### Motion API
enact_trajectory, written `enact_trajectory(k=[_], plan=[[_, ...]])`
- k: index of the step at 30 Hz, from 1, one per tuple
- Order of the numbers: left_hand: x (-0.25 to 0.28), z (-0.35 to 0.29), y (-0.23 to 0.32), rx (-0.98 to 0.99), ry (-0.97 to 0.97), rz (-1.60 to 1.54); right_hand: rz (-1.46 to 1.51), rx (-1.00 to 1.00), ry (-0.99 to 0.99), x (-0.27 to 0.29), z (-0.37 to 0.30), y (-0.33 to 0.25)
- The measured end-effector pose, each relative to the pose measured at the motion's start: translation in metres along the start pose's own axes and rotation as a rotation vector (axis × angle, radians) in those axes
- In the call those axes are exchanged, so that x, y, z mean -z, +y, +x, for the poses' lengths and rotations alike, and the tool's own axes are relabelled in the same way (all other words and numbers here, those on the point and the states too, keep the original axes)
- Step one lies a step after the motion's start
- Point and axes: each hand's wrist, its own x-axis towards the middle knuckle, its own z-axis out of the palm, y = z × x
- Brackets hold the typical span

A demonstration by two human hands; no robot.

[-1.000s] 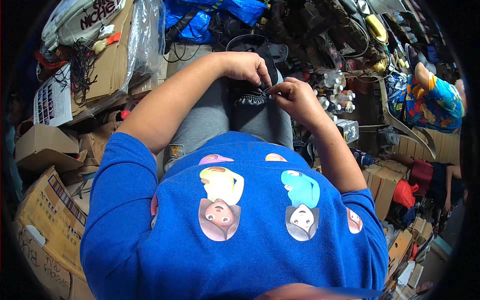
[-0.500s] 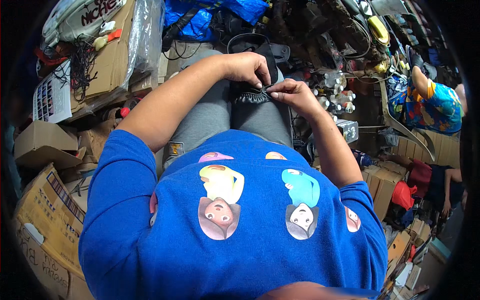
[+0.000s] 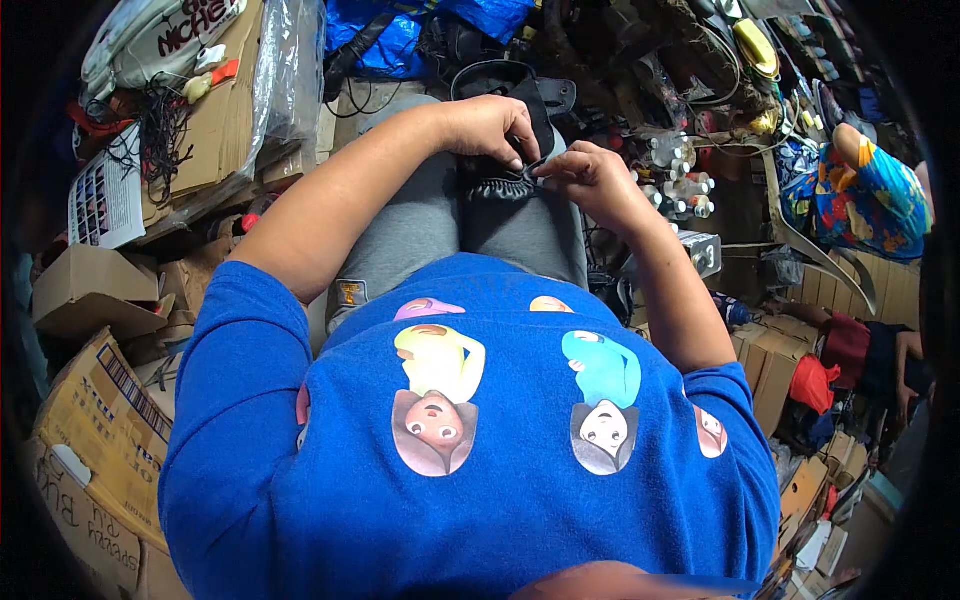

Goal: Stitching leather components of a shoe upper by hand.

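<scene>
One soft black gathered piece point(image 3: 500, 188), worked over the thighs

The piece lies over the thighs of the grey trousers point(image 3: 400, 235), its puckered edge turned toward the body. It looks light and pliable, likely to fold or twist rather than break; the shine on the puckers suggests a slightly slick surface. The flatter edge beyond the puckers seems the surer hold, with both sides steadied, since the gathers could bunch up.

The right hand point(image 3: 595, 185) has thumb and forefinger pinched together on its upper right edge. The left hand point(image 3: 490, 130) arches over its far side, fingertips pointing down and thumb at the upper edge; whether those fingers grip or merely rest, I cannot tell. A black strap point(image 3: 543, 125) rises just beyond, between the two hands.
</scene>
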Motion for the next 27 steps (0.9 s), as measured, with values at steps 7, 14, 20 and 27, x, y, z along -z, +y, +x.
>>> enact_trajectory(k=[7,14,20,27], plan=[[0.000,-0.002,0.000,-0.003,-0.001,0.001,0.271,-0.124,-0.155,0.002,0.001,0.032],[-0.001,-0.003,0.000,-0.008,0.032,0.028,0.399,-0.124,-0.184,-0.001,0.005,0.044],[-0.005,-0.001,-0.004,0.000,0.060,0.026,0.378,-0.084,-0.171,-0.003,0.007,0.046],[-0.013,-0.015,0.017,-0.073,0.513,0.205,0.243,-0.096,0.022,-0.011,0.002,0.007]])
